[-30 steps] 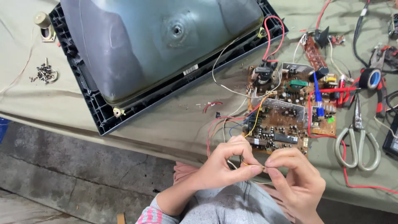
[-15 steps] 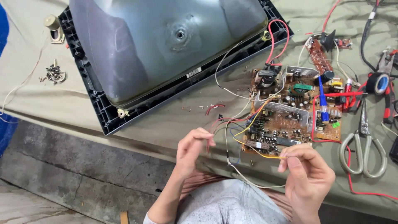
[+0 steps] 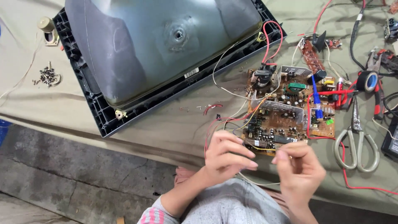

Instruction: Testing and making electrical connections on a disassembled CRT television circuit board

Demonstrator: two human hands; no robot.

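Observation:
My left hand [image 3: 226, 159] and my right hand [image 3: 300, 170] are close together over my lap, just in front of a brown circuit board [image 3: 286, 112]. Each hand has its fingertips pinched on a thin pale wire [image 3: 257, 183] that sags between them. Red wires [image 3: 211, 124] and a yellow one run from the board towards my left hand. The board lies on a cloth-covered table [image 3: 166, 124], wired to a grey picture tube [image 3: 166, 45] that lies face down in a black frame [image 3: 99, 112].
Scissors [image 3: 356, 145] lie right of the board, with a black tape roll [image 3: 367, 81] and red-handled pliers [image 3: 378, 95] beyond. A pile of screws [image 3: 47, 76] and a small speaker [image 3: 49, 29] sit at the far left. The table edge drops to a concrete floor [image 3: 62, 166].
My hands met on the wire a second ago, pulled apart, and have now come near each other again. The view has shifted slightly.

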